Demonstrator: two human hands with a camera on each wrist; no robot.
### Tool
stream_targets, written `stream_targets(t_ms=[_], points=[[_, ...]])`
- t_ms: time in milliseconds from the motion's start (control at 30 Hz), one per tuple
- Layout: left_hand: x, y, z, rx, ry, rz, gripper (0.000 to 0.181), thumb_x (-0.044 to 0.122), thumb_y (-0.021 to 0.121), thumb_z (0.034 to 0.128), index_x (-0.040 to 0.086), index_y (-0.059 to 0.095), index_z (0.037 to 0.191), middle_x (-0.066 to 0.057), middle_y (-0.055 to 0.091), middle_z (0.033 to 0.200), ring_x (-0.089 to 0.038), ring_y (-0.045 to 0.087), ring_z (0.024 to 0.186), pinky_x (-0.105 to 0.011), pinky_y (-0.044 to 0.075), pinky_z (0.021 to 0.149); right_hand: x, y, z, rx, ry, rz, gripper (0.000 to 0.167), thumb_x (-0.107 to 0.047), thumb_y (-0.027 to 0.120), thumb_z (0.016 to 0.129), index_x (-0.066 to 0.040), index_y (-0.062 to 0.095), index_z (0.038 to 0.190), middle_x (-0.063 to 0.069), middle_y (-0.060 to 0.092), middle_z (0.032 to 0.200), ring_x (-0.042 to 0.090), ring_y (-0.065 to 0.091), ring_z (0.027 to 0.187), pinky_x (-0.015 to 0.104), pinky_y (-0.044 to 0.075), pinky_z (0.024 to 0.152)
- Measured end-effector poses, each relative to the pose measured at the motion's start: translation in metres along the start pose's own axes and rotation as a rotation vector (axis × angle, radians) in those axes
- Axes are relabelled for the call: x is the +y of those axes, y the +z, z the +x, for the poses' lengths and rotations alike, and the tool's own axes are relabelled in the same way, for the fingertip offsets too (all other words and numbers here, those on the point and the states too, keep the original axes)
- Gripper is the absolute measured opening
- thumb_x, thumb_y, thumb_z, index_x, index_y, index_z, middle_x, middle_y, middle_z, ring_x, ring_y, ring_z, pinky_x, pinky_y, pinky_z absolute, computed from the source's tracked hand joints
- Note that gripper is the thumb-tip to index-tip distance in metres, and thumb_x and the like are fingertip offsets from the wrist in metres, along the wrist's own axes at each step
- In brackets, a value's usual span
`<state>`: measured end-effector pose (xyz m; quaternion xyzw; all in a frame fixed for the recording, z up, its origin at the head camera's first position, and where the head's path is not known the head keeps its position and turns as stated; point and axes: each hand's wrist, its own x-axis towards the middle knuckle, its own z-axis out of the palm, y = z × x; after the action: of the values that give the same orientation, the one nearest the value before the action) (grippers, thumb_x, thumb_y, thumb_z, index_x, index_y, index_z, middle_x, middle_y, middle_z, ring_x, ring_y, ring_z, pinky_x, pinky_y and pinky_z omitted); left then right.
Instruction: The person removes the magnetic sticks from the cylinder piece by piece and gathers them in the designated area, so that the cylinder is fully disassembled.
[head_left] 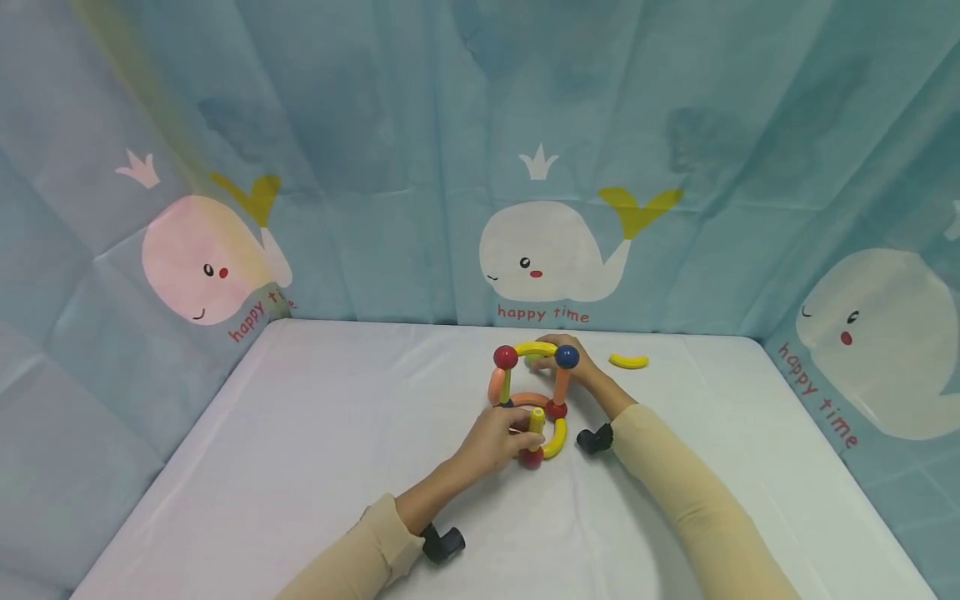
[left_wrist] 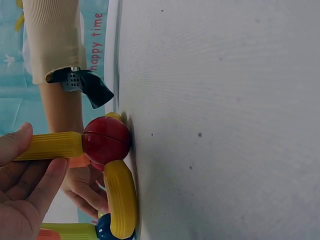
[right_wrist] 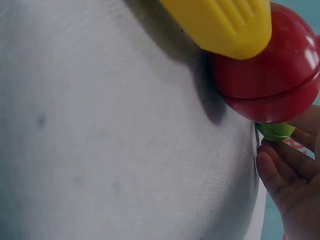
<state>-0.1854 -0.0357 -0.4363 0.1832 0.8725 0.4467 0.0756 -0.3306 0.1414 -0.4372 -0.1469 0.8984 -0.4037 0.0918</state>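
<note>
A frame of magnetic rods and balls stands on the table. My left hand [head_left: 491,442] pinches an upright yellow rod [left_wrist: 55,145] between thumb and fingers; its lower end meets a red ball [left_wrist: 106,140]. A curved yellow rod [head_left: 557,439] joins that ball to another red ball [head_left: 557,409]. Behind the frame, my right hand [head_left: 564,350] holds a light green ball [right_wrist: 276,131] with its fingertips, partly hidden by the frame. The frame's top has a red ball [head_left: 506,357], a curved yellow rod [head_left: 536,347] and a blue ball [head_left: 567,357]. Orange rods [head_left: 561,387] form other sides.
A loose curved yellow rod [head_left: 628,362] lies on the white table [head_left: 360,400], right of the right hand. Behind the table hangs a blue whale-print curtain [head_left: 390,208]. Black wrist cameras [head_left: 444,545] hang below both sleeves.
</note>
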Motion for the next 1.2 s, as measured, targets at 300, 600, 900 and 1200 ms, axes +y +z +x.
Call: stream_targets(t_ms=[300,600,900,1200], points=[[0.000,0.001,0.000,0.010,0.015,0.015,0.021,0.020,0.074,0.0860,0.008,0.073,0.103,-0.001,0.072,0.090,-0.010,0.066,0.083,-0.015,0.054,0.070,0.034,-0.005,0.003,0.093,-0.134,-0.074,0.046,-0.017,0.073,0.086,0.004,0.061,0.125,0.025,0.062,0.127,0.041,0.057,0.119,0.053,0.047,0.101],[-0.001,0.004,0.003,0.011,0.004,-0.006,0.027,0.018,0.075,0.0854,0.005,0.072,0.109,-0.004,0.074,0.091,-0.010,0.062,0.074,-0.015,0.052,0.064,0.050,-0.029,-0.029,0.195,0.011,0.124,0.041,-0.016,0.066,0.091,0.000,0.060,0.128,0.021,0.064,0.125,0.036,0.062,0.113,0.048,0.053,0.095],[0.000,0.004,0.002,0.005,0.017,0.004,0.022,0.020,0.075,0.0859,0.006,0.073,0.103,0.000,0.072,0.087,-0.006,0.057,0.069,-0.014,0.050,0.061,0.049,-0.045,-0.079,0.274,-0.007,0.174,0.042,-0.023,0.069,0.091,0.001,0.062,0.125,0.022,0.068,0.117,0.021,0.068,0.100,0.018,0.055,0.081],[-0.001,0.002,0.004,0.026,0.016,0.007,0.022,0.020,0.076,0.0849,0.007,0.073,0.103,-0.001,0.073,0.089,-0.008,0.061,0.074,-0.015,0.051,0.064,0.027,-0.045,-0.112,0.238,0.017,0.198,0.041,-0.030,0.068,0.091,-0.001,0.066,0.121,0.017,0.069,0.118,-0.001,0.063,0.090,0.018,0.053,0.083]])
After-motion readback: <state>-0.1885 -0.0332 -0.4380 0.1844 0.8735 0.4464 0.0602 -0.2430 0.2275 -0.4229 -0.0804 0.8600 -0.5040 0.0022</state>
